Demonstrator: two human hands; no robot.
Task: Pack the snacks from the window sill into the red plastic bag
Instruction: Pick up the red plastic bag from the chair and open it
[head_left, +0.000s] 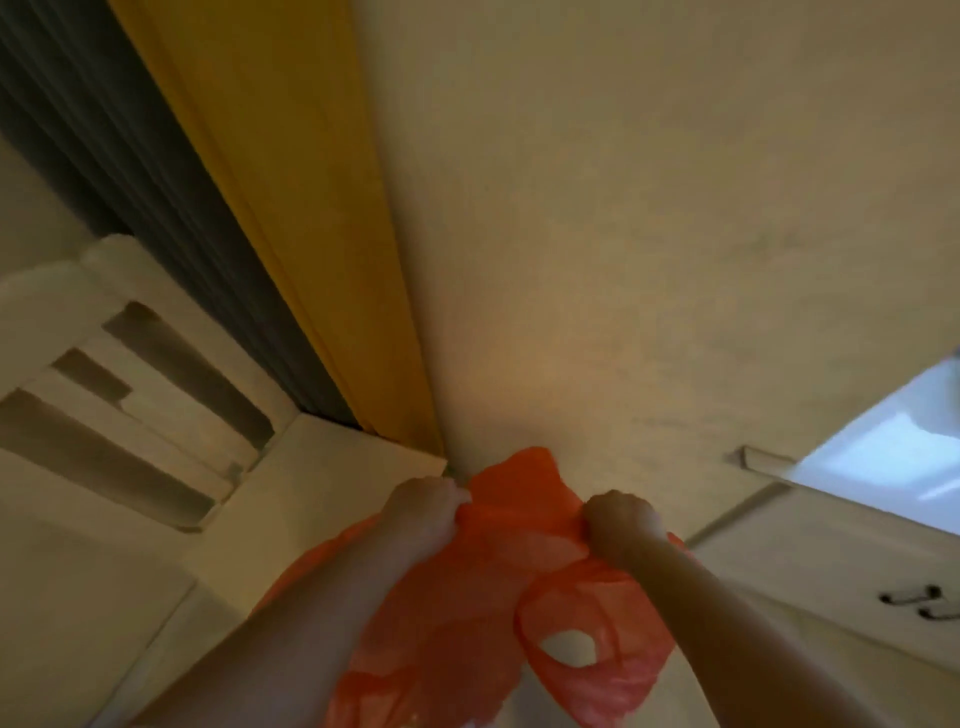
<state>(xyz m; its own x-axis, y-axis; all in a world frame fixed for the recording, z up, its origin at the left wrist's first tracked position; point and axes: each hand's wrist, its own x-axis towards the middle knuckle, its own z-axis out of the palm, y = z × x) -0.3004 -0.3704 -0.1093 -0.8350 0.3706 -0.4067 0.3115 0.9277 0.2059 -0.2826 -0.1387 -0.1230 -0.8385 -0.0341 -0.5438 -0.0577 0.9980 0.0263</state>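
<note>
The red plastic bag hangs crumpled in front of me at the bottom centre, held up before a beige wall. My left hand is closed on the bag's top edge at the left. My right hand is closed on the top edge at the right, a short gap from the left hand. One handle loop of the bag dangles below my right forearm. No snacks and no window sill show in this view.
A yellow curtain and a dark pleated curtain hang at the left. A white wooden chair stands at the far left beside a white ledge. At the right are a bright panel and white cabinet doors with dark handles.
</note>
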